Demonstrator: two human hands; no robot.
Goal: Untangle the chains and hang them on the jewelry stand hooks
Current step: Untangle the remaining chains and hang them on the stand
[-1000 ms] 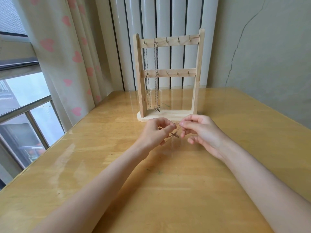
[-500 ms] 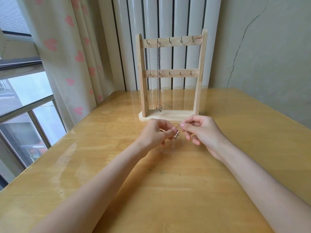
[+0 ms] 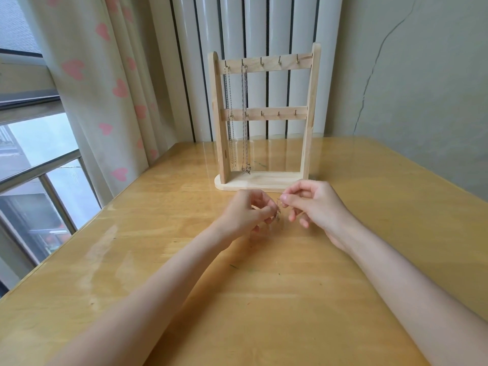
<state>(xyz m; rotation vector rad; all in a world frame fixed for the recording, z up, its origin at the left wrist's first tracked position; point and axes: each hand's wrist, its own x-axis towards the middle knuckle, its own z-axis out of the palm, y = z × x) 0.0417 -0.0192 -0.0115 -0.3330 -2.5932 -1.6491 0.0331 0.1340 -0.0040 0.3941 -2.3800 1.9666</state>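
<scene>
A tangled chain (image 3: 277, 212) hangs pinched between both hands just above the wooden table (image 3: 158, 260), in front of the jewelry stand (image 3: 264, 117). The left hand (image 3: 247, 212) grips it with curled fingers; the right hand (image 3: 311, 203) pinches it between thumb and forefinger. Two hung chains (image 3: 244, 114) dangle from the top rail's leftmost hooks. A heart-print curtain (image 3: 105, 83), window (image 3: 31, 154) and radiator (image 3: 253, 30) stand behind.

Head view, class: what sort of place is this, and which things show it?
Probably a room in a home: a heart-print curtain beside a window, a white radiator on the wall, and a wooden table.
</scene>
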